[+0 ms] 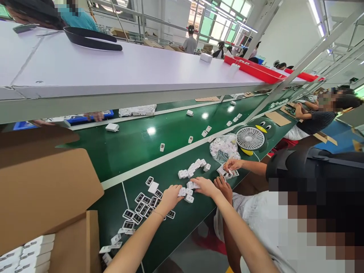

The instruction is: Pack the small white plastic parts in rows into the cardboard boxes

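My left hand (170,197) rests on the green belt (136,144) with its fingers curled around a small white charger block (182,191). My right hand (205,185) reaches in from the right, palm down and fingers together, touching white blocks (190,185) at its fingertips. Between the two hands lies another white block (189,198). Left of my left hand, several flat printed cards (142,206) lie in rows. A heap of white blocks (193,168) sits just beyond my hands.
A person on my right has hands (231,165) on small parts beside a plastic bag (224,148) and a penguin-shaped desk fan (251,138). An open cardboard box (42,189) stands at the left. A white shelf (113,72) runs overhead. Loose blocks dot the belt.
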`<move>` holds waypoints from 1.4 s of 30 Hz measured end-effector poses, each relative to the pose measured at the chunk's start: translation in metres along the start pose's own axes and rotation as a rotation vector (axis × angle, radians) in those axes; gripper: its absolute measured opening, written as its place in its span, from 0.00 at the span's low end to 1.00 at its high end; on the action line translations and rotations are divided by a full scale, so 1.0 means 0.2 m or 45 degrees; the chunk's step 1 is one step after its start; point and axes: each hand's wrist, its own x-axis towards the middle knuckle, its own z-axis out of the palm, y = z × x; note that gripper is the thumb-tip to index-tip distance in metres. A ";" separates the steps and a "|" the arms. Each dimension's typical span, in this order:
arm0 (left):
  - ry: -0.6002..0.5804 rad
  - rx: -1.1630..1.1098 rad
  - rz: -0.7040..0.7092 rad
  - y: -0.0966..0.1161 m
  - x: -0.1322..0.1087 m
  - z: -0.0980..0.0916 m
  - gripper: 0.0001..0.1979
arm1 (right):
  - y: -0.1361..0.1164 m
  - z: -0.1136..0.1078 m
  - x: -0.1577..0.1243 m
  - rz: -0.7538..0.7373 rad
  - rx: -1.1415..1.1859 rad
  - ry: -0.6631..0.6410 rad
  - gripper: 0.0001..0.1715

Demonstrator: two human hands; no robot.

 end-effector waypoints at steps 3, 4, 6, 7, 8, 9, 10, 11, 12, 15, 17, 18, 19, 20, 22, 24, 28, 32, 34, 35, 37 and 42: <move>0.044 0.022 0.024 0.01 -0.02 0.02 0.16 | -0.03 0.01 -0.01 0.012 0.015 -0.033 0.36; 0.054 0.021 0.033 0.01 -0.02 0.03 0.18 | -0.04 0.01 -0.01 0.017 0.025 -0.020 0.36; 0.055 0.027 0.033 0.01 -0.01 0.04 0.22 | -0.07 0.01 -0.02 0.024 0.046 0.014 0.31; 0.046 0.037 0.030 0.02 -0.01 0.04 0.23 | -0.09 0.01 -0.03 0.028 0.054 0.025 0.29; 0.035 0.049 0.025 0.02 0.00 0.04 0.23 | -0.10 0.01 -0.03 0.035 0.058 0.036 0.27; 0.023 0.061 0.020 0.03 0.01 0.04 0.22 | -0.11 0.01 -0.03 0.041 0.059 0.046 0.25; 0.016 0.071 0.013 0.03 0.02 0.05 0.20 | -0.11 0.01 -0.03 0.043 0.057 0.055 0.23; 0.017 0.075 0.005 0.04 0.02 0.05 0.18 | -0.12 0.02 -0.03 0.042 0.055 0.064 0.22; 0.023 0.075 -0.003 0.04 0.03 0.05 0.17 | -0.12 0.02 -0.02 0.036 0.052 0.071 0.21; 0.049 0.069 -0.017 0.05 0.05 0.05 0.15 | -0.10 0.03 0.01 -0.024 0.028 0.065 0.17; 0.068 0.064 -0.024 0.05 0.06 0.04 0.14 | -0.07 0.03 0.03 -0.076 0.004 0.073 0.16; 0.078 0.062 -0.029 0.05 0.07 0.04 0.15 | -0.06 0.03 0.04 -0.101 -0.006 0.085 0.17; 0.088 0.061 -0.033 0.05 0.07 0.03 0.15 | -0.05 0.04 0.04 -0.127 -0.012 0.097 0.18; 0.095 0.062 -0.038 0.06 0.06 0.03 0.16 | -0.04 0.05 0.04 -0.154 -0.015 0.104 0.20; 0.097 0.069 -0.056 0.07 0.05 0.03 0.17 | -0.03 0.09 0.04 -0.202 -0.012 0.091 0.23; 0.078 0.077 -0.081 0.08 0.02 0.05 0.17 | -0.02 0.15 0.03 -0.240 0.002 0.052 0.25; 0.053 0.063 -0.091 0.10 -0.01 0.11 0.19 | 0.02 0.29 0.03 -0.289 0.033 0.036 0.24; 0.062 0.042 -0.060 0.11 0.01 0.15 0.18 | 0.09 0.33 0.05 -0.349 0.053 0.110 0.21; 0.069 0.040 -0.043 0.12 0.02 0.13 0.18 | 0.11 0.30 0.05 -0.367 0.066 0.155 0.21; 0.089 0.044 -0.030 0.13 0.02 0.11 0.18 | 0.11 0.27 0.05 -0.376 0.070 0.180 0.21; 0.167 0.069 -0.002 0.14 -0.01 0.03 0.18 | 0.08 0.18 0.04 -0.399 0.067 0.232 0.21; 0.467 0.221 0.043 0.11 -0.25 -0.33 0.15 | -0.23 -0.11 0.04 -0.432 0.013 0.372 0.22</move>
